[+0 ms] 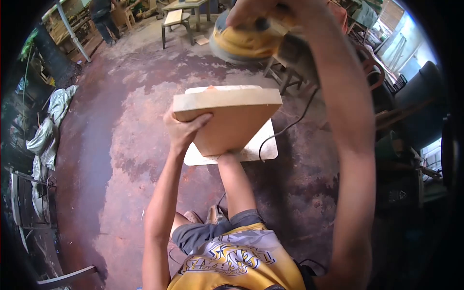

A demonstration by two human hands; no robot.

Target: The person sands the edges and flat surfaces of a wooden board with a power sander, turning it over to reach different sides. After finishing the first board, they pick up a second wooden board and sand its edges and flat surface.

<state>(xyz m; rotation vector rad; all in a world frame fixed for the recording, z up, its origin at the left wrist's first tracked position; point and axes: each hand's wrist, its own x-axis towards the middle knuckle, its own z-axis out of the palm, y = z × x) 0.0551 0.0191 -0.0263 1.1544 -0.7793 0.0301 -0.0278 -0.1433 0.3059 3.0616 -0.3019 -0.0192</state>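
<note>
My left hand grips a thick wooden panel at its left side, thumb over the near face and fingers behind. The panel stands tilted on edge above a white tabletop, its lower end right by my raised knee. High at the upper right, my right hand is closed round a yellow orbital sander, held up beyond the panel and apart from it. Its round pad faces down, and both hand and tool are slightly blurred.
A black power cord loops down past the tabletop's right side. At the back stand a small wooden stool and another person. White sacks lie along the left; a dark bin and clutter fill the right.
</note>
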